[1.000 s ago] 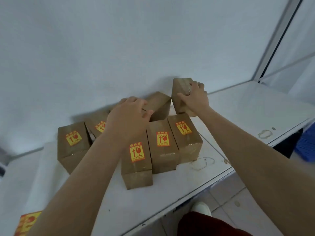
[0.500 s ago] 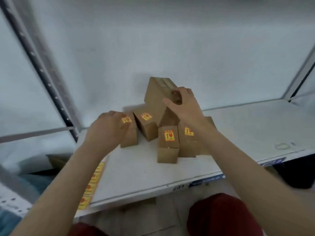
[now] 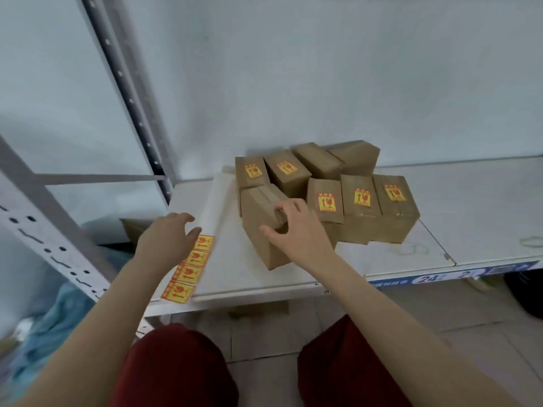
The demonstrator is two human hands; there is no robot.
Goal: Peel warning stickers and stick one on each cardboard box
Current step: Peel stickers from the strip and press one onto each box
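Stickers, flimsy, peel from a corner; left hand open above, right hand gripping the unlabelled box.

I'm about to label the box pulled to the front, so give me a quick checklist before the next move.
1. Unlabelled box out in front of the others: ok, right hand rests on its top.
2. Its upward face bare of a sticker: ok, none visible.
3. Sticker strip within reach: ok, it lies at the shelf's left front edge, left hand just above it.
4. Sticker already peeled: not ok, the left hand is open and empty.
5. Other boxes without stickers: two at the back show none; their hidden faces, cannot tell.
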